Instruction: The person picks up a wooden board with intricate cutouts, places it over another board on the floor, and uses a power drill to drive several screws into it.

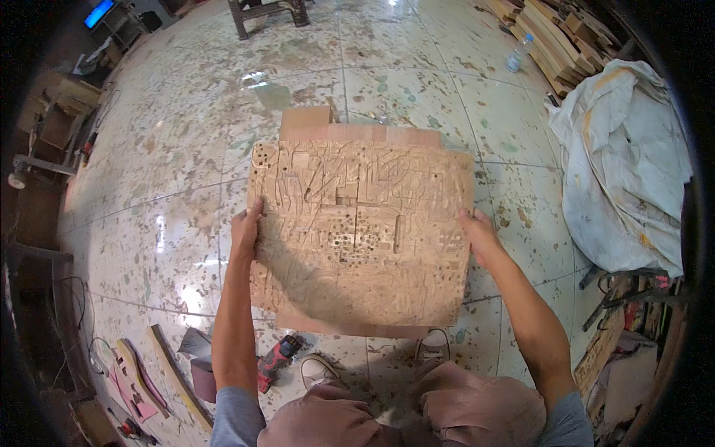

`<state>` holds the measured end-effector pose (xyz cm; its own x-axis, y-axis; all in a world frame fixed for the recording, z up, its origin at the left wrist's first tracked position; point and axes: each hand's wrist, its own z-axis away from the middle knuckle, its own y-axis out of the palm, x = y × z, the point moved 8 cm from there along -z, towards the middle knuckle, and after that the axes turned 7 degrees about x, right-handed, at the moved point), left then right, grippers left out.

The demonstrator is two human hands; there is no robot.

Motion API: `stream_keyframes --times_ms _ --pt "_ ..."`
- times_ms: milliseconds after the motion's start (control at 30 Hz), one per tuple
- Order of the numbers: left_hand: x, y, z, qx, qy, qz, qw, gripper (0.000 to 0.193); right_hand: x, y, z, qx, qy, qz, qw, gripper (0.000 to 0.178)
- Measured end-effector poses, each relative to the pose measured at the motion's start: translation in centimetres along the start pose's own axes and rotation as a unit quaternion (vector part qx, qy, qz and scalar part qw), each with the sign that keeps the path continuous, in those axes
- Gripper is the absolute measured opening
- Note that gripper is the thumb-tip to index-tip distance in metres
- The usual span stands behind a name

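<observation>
A square, light-brown wooden board (320,276) is in front of me, its face cut with many grooves and dotted with drilled holes. My left hand (246,232) is closed round its left edge, thumb on top. At the right edge, my right hand (480,235) grips it the same way. The fingers under the board are hidden. Reddish-brown flat pieces (306,121) stick out past its far side, and another strip shows along the near side. Whether these pieces touch the board or lie below it, I cannot tell.
By my left foot lies a red and black cordless drill (275,360). Curved wood strips (179,376) lie at the lower left. On the right are a white sheet (622,164), stacked planks (555,48) and a plastic bottle (519,54). A dark stool (268,15) stands far ahead on the stained tiles.
</observation>
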<state>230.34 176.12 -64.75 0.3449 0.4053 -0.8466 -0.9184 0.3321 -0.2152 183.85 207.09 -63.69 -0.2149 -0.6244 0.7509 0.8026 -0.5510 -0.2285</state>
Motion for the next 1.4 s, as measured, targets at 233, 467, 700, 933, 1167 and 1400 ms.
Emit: stream_keyframes --times_ms 233,467,700,933,1167,1400 --pt "2.9 3.2 1.9 0.061 -0.032 0.188 0.98 0.075 16.0 -1.8 11.0 -0.037 -0.238 0.114 0.964 0.035" --pt "8.3 7.4 1.3 0.17 -0.048 0.281 0.943 0.079 23.9 0.4 22.8 -0.037 -0.407 0.142 0.902 0.025" --pt "5.6 12.4 5.9 0.215 -0.073 0.235 0.945 0.078 23.2 -0.6 25.4 -0.068 -0.429 0.153 0.887 0.028" --pt "9.0 10.6 4.3 0.202 -0.1 0.187 0.956 0.082 21.6 -0.9 21.4 -0.052 -0.392 0.158 0.905 0.027" --pt "8.4 6.2 4.8 0.111 -0.128 0.152 0.974 0.098 16.2 -2.1 12.5 -0.052 -0.3 0.165 0.938 0.034" --pt "8.5 3.3 4.6 0.049 -0.136 0.113 0.983 0.085 8.4 -1.4 3.7 -0.052 -0.148 0.065 0.985 0.036"
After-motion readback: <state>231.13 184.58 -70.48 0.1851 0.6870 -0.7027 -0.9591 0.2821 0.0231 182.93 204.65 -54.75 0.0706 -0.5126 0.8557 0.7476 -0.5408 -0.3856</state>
